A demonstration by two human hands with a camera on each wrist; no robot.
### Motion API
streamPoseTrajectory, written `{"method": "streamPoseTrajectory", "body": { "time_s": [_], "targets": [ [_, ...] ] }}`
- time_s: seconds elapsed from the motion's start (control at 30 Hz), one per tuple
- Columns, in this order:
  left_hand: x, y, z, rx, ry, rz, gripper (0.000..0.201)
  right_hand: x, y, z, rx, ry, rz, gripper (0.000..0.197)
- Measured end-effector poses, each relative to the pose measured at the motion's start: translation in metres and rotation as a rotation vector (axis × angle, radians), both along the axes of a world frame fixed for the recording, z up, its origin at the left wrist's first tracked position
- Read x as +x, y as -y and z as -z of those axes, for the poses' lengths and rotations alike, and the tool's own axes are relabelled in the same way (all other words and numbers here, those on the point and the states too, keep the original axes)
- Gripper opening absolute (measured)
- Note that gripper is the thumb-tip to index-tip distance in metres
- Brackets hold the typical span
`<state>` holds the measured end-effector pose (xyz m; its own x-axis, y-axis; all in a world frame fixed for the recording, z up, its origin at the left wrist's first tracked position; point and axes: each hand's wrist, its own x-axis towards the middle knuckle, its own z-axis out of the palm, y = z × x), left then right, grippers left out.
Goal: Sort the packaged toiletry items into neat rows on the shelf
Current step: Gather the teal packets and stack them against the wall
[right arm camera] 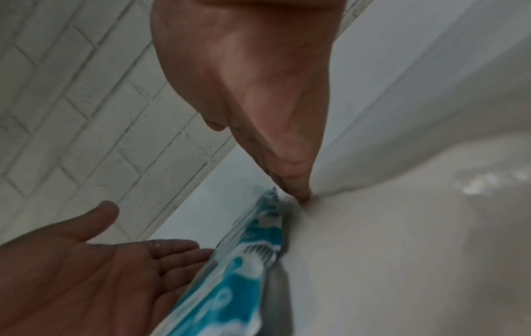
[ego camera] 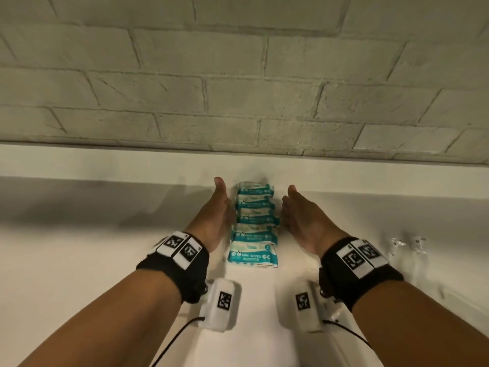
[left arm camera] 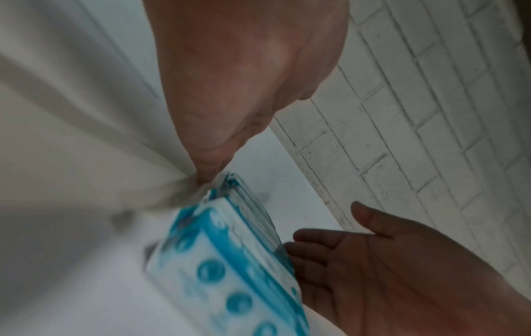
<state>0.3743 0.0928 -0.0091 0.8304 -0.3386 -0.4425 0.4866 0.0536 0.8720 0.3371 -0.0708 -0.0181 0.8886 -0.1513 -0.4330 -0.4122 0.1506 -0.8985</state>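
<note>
We are squaring the wipe packs (ego camera: 253, 223) row on the shelf (ego camera: 105, 247), left hand (ego camera: 215, 215) and right hand (ego camera: 301, 215) spread flat alongside (fingers straight), next pressing gently inward to align it.

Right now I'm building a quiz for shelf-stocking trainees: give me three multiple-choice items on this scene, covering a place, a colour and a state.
1. Where do the wipe packs lie?
A. In one row running toward the brick wall
B. In a heap
C. In a basket

2. What colour are the packs?
A. Red and black
B. Teal and white
C. Yellow

3. How are the hands?
A. Both fists clenched
B. One lifting a pack
C. Both flat, flanking the row

Answers: 1 A, the head view shows a single overlapping line on the shelf. 2 B, the wrappers show it. 3 C, the left hand and right hand stand open either side.
</note>
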Motion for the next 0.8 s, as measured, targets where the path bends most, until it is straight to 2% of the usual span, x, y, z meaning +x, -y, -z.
{"method": "streamPoseTrajectory", "body": {
  "time_s": [0.1,0.23,0.37,0.43,0.5,0.53,0.6,0.67,0.7,0.8],
  "targets": [
    [-0.011,0.003,0.000,-0.007,-0.004,0.022,0.058,-0.005,-0.009,0.003,-0.011,-0.014,-0.017,0.065],
    [-0.013,0.006,-0.001,-0.008,-0.021,0.016,0.063,-0.003,-0.019,-0.001,0.037,-0.089,-0.028,0.063],
    [-0.016,0.006,-0.006,0.018,0.008,-0.020,0.057,-0.007,-0.018,-0.006,0.052,-0.087,-0.035,0.060],
    [-0.023,0.007,-0.009,0.017,0.014,-0.019,0.063,-0.013,-0.015,-0.006,0.040,-0.064,-0.057,0.051],
    [-0.028,0.005,-0.009,-0.001,0.013,-0.007,0.069,-0.021,-0.014,-0.008,-0.050,-0.049,-0.174,0.030],
    [-0.032,0.003,-0.010,-0.007,0.015,-0.003,0.071,-0.024,-0.015,-0.007,-0.133,-0.053,-0.282,0.028],
    [-0.040,-0.001,-0.011,-0.020,0.019,-0.008,0.072,-0.032,-0.016,-0.008,-0.351,-0.097,-0.439,0.044],
    [-0.046,-0.003,-0.010,-0.047,0.021,-0.015,0.072,-0.037,-0.016,-0.010,-0.601,-0.131,-0.416,0.046],
    [-0.047,-0.004,-0.006,-0.068,0.013,-0.006,0.072,-0.041,-0.017,-0.011,-0.585,-0.140,-0.376,0.042],
    [-0.045,-0.009,0.005,-0.118,-0.018,0.044,0.072,-0.046,-0.023,-0.004,-0.306,-0.167,-0.255,0.038]
  ]
}}
